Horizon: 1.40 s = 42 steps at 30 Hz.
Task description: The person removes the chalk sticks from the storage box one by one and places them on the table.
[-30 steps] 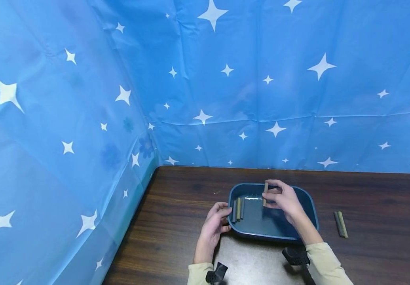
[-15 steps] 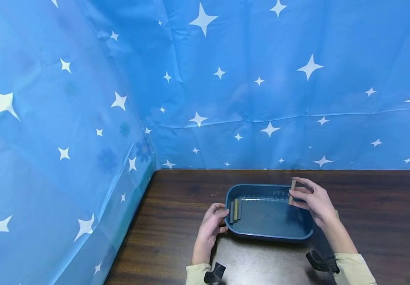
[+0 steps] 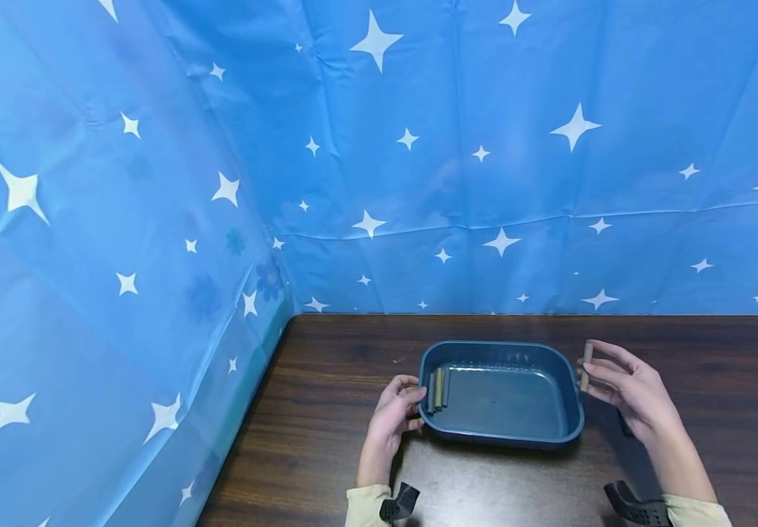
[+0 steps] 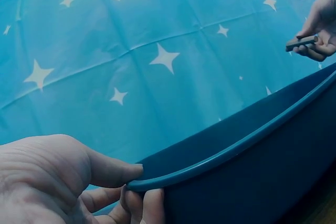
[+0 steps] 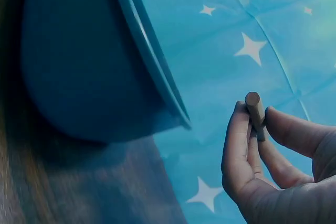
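1. While bracing the tray (image 3: 511,410) with the left hand (image 3: 390,416), carries a stick (image 3: 587,366) in the right hand (image 3: 642,395): over the tray floor a second ago, at the right rim half a second ago, now just outside that rim.
2. Pinches the stick between right thumb and fingertips, closed only as far as its thickness allows; in the right wrist view, seen with a round end showing and clear of the tray wall.
3. Grips the tray's left wall as before, with left thumb over the rim and fingers bent against the outside.
4. Note three sticks (image 3: 438,389) lying side by side in the tray by the left wall, a yellowish one between two greyer ones, unshifted over the last second.
5. Cannot confirm the pair of sticks seen a second ago on the table (image 3: 326,417) to the right: now covered by the right hand and forearm, save perhaps for a dark sliver (image 3: 625,424) under the wrist.
6. Judged from this, amounts to movement away from the row, with three inside and one held outside; cannot tell how high above the table.
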Tool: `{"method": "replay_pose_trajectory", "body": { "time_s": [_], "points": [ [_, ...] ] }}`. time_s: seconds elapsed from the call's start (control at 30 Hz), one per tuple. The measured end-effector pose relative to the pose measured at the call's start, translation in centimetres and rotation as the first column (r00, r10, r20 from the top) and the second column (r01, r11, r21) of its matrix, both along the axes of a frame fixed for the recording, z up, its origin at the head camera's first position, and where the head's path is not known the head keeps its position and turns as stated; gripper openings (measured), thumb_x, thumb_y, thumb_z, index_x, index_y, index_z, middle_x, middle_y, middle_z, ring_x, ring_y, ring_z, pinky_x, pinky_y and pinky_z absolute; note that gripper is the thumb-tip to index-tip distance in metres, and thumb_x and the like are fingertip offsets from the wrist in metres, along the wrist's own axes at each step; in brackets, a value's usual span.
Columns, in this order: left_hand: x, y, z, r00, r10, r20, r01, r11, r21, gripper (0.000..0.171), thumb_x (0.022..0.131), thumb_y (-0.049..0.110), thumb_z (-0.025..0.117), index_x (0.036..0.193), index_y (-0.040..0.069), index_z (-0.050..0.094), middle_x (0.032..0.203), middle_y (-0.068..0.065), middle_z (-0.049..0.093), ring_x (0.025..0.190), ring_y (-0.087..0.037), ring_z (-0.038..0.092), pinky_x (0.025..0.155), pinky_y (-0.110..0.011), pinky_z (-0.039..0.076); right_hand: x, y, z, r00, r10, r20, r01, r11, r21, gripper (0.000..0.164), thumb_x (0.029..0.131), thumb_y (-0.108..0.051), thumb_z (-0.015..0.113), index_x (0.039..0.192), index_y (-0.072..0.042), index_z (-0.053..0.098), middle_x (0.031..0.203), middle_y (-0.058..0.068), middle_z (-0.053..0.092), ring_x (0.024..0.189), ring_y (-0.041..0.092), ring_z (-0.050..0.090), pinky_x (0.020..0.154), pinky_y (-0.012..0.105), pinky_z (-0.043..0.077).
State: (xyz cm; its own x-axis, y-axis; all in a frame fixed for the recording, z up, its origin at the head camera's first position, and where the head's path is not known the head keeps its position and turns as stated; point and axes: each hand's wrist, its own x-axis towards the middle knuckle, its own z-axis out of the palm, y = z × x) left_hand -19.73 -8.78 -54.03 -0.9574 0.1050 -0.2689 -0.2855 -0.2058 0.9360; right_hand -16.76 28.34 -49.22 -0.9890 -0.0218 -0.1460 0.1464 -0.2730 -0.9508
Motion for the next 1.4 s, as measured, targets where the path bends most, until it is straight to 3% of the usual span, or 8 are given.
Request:
{"method": "replay_pose_trajectory", "body": {
  "time_s": [0.33,0.67,0.87,1.07,1.17,1.27,1.37,1.4],
  "points": [
    [0.1,0.2,-0.1,1.0,-0.001,0.004,0.001,1.0,0.003,0.021,0.096,0.003,0.064,0.115,0.002,0.053,0.083,0.002,0.057,0.061,-0.007,0.054,0.049,-0.018,0.047,1.3,2.8,-0.8,1.0,-0.019,-0.022,0.015,0.986,-0.166,0.039,0.103,0.003,0.058,0.11,-0.032,0.073,0.102,-0.005,0.075,0.091,0.012,0.074,0.077,0.028,0.061],
    [0.3,0.1,0.2,1.0,-0.008,0.001,0.008,1.0,0.004,0.024,0.097,0.004,0.064,0.118,0.0,0.053,0.083,0.001,0.058,0.061,-0.007,0.055,0.05,-0.017,0.047,2.4,5.0,-1.5,0.992,-0.071,0.106,0.087,0.985,-0.152,0.035,0.103,0.001,0.06,0.096,-0.027,0.08,0.097,-0.009,0.075,0.088,0.007,0.072,0.074,0.026,0.06],
    [0.3,-0.2,0.2,1.0,0.0,0.007,0.0,1.0,-0.003,0.028,0.097,0.004,0.063,0.122,-0.003,0.051,0.086,0.0,0.058,0.063,-0.007,0.056,0.05,-0.018,0.048,2.7,5.9,-2.2,0.988,-0.104,0.111,0.11,0.993,-0.043,0.033,0.102,-0.003,0.065,0.092,-0.031,0.08,0.093,-0.01,0.075,0.084,0.006,0.072,0.072,0.025,0.06],
    [0.2,-0.1,0.1,1.0,-0.004,0.008,0.004,1.0,-0.011,0.029,0.098,0.005,0.064,0.123,-0.003,0.051,0.087,0.0,0.058,0.064,-0.008,0.056,0.051,-0.019,0.049,3.0,6.5,-3.0,0.98,-0.14,0.143,0.119,0.982,0.146,0.03,0.101,-0.013,0.068,0.088,-0.039,0.075,0.089,-0.018,0.072,0.082,0.002,0.07,0.072,0.023,0.059],
    [0.2,-0.1,0.2,1.0,-0.003,0.008,0.003,1.0,-0.016,0.03,0.098,0.006,0.064,0.124,-0.003,0.051,0.087,-0.001,0.058,0.064,-0.008,0.055,0.051,-0.019,0.049,3.0,6.7,-3.4,0.977,-0.148,0.154,0.104,0.959,0.264,0.027,0.103,-0.017,0.067,0.091,-0.041,0.073,0.088,-0.024,0.068,0.081,-0.001,0.067,0.073,0.023,0.059],
    [0.2,-0.1,0.2,1.0,0.001,0.009,-0.001,1.0,-0.012,0.03,0.098,0.006,0.064,0.124,-0.003,0.051,0.086,0.0,0.057,0.064,-0.008,0.055,0.05,-0.019,0.048,2.9,6.7,-3.9,0.976,-0.163,0.142,0.093,0.91,0.405,0.017,0.104,-0.018,0.064,0.117,-0.019,0.075,0.091,-0.023,0.066,0.081,-0.004,0.064,0.073,0.024,0.059],
    [0.2,-0.1,0.1,1.0,0.002,0.009,-0.002,1.0,-0.007,0.03,0.098,0.006,0.064,0.123,-0.003,0.051,0.086,0.0,0.058,0.063,-0.007,0.055,0.05,-0.019,0.048,2.8,6.5,-4.3,0.975,-0.176,0.135,0.075,0.833,0.549,0.044,0.105,-0.019,0.062,0.138,0.01,0.057,0.104,0.005,0.072,0.081,0.0,0.065,0.074,0.029,0.06],
    [0.2,-0.1,0.1,1.0,0.0,0.009,0.0,1.0,-0.005,0.03,0.098,0.006,0.064,0.123,-0.003,0.051,0.086,0.001,0.058,0.063,-0.007,0.055,0.05,-0.019,0.048,2.7,6.5,-4.4,0.975,-0.179,0.13,0.065,0.793,0.606,0.052,0.105,-0.019,0.062,0.14,0.016,0.05,0.109,0.017,0.07,0.083,0.006,0.067,0.074,0.033,0.06]
  ]
}}
